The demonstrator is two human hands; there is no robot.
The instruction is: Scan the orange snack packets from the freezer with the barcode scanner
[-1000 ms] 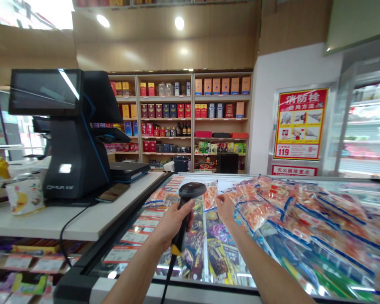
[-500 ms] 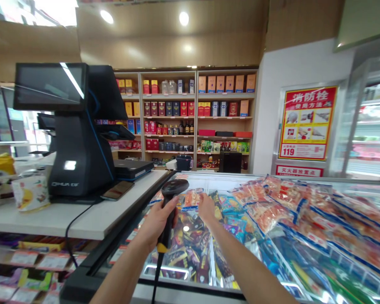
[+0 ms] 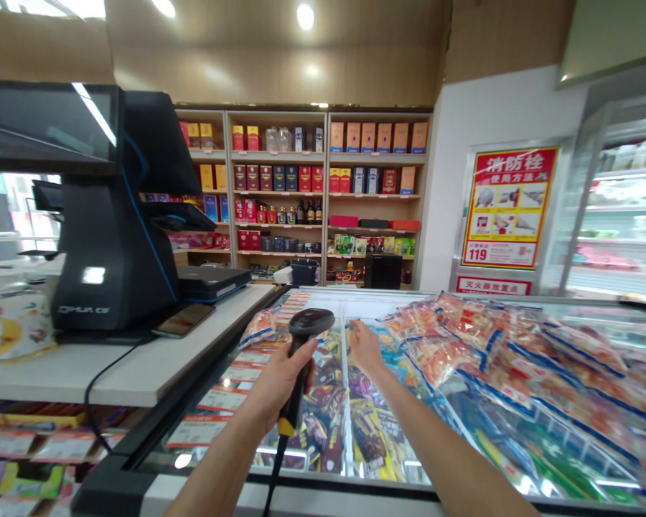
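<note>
A black barcode scanner (image 3: 301, 359) with a yellow collar and a cable is upright in my left hand (image 3: 283, 377), whose fingers wrap its handle. My right hand (image 3: 364, 346) hovers over the glass-topped freezer (image 3: 334, 298) with nothing visible in it; its fingers are loosely curled and partly hidden. Left of the scanner lies a clear bread packet (image 3: 259, 327) with blue edging. To the right of my right hand, a pile of similar packets (image 3: 436, 352) rests on the glass. Colourful ice cream wrappers (image 3: 323, 402) show beneath the glass.
A black checkout terminal (image 3: 113, 230) and a phone (image 3: 184, 320) stand on the white counter (image 3: 134, 373) at left. Price labels (image 3: 199, 429) line the freezer's left side. Shelves of boxed goods (image 3: 280, 179) are behind, and a red and yellow poster (image 3: 509, 208) hangs at right.
The packet at my right hand is no longer there, and that hand has moved right. The scanner has shifted slightly right in view, still in my left hand. The surroundings have slid left.
</note>
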